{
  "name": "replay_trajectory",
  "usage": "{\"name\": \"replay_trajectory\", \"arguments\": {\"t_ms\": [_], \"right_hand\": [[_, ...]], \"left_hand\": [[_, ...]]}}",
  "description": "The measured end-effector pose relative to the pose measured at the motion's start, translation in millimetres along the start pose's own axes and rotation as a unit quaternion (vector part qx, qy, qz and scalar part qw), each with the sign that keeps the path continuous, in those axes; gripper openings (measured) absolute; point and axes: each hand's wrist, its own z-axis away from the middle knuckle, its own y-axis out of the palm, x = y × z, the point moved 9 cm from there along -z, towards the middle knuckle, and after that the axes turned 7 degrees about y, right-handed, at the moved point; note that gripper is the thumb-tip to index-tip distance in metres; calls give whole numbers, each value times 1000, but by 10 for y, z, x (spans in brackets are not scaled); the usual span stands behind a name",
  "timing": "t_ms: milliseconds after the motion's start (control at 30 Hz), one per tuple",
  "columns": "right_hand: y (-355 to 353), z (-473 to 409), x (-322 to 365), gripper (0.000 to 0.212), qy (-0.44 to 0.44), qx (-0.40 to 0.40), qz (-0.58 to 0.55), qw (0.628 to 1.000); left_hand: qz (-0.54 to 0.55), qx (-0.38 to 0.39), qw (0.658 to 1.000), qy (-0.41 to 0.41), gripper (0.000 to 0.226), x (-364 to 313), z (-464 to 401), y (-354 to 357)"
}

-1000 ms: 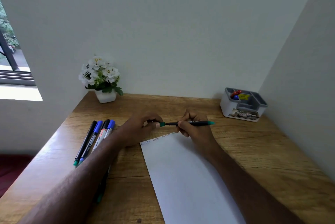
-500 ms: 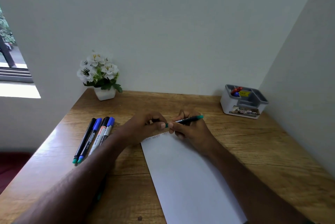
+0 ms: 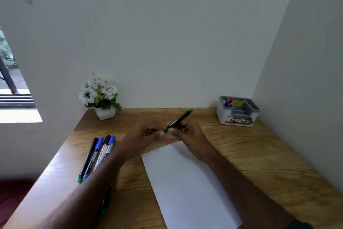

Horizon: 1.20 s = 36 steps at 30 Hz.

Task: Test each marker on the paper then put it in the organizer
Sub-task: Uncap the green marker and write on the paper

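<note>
A black marker with green ends (image 3: 181, 118) is tilted above the desk, its far end pointing up and to the right. My right hand (image 3: 191, 135) grips its barrel. My left hand (image 3: 141, 136) pinches the green lower end with thumb and fingertips. Both hands hover over the top edge of the white paper (image 3: 185, 182), which bears faint marks along that edge. Several other markers (image 3: 98, 154), black and blue capped, lie side by side left of my left forearm. The grey and white organizer (image 3: 239, 117) stands at the back right corner with red and blue items in one compartment.
A white pot of white flowers (image 3: 104, 112) stands at the back left of the wooden desk (image 3: 259, 154). Walls close the back and right sides. One more dark marker (image 3: 104, 208) lies partly hidden under my left forearm.
The marker has swung from level to tilted, its far end up and to the right. Both hands stay joined at its lower end.
</note>
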Motion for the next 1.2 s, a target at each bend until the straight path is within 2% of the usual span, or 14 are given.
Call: {"name": "replay_trajectory", "arguments": {"t_ms": [167, 267, 367, 467, 533, 600, 667, 833, 967, 1067, 1200], "right_hand": [[-368, -7, 73, 16, 6, -85, -6, 996], [-681, 5, 262, 23, -39, -147, 125, 981], [-1129, 59, 548, 17, -88, -216, 300, 925], [-1801, 192, 873, 21, -86, -330, 326, 882], [-2166, 204, 1073, 16, -83, -366, 367, 851], [-2406, 110, 1185, 13, -65, -362, 413, 833], [-2506, -54, 1180, 16, -32, -323, 461, 826], [-2432, -476, 944, 21, 20, -205, 546, 812], [-2352, -690, 719, 24, 50, -150, 590, 792], [-2335, -750, 623, 31, 65, -133, 590, 794], [-2333, -679, 664, 44, 40, -147, 552, 820]], "left_hand": [[-102, 55, 993, 7, 13, -93, -136, 48], [-141, 51, 989, 19, 11, -309, -455, 100], [-137, 70, 987, 49, 11, -534, -872, 360], [-199, 130, 969, 67, 12, -578, -1229, 738], [-223, 159, 960, 61, 15, -521, -1390, 958], [-235, 178, 954, 52, 16, -467, -1496, 1132], [-245, 190, 950, 49, 17, -442, -1576, 1252], [-254, 199, 946, 38, 20, -385, -1737, 1332], [-252, 202, 946, 35, 21, -350, -1778, 1325], [-257, 207, 943, 37, 21, -325, -1767, 1299], [-250, 195, 947, 47, 17, -374, -1717, 1162]]}}
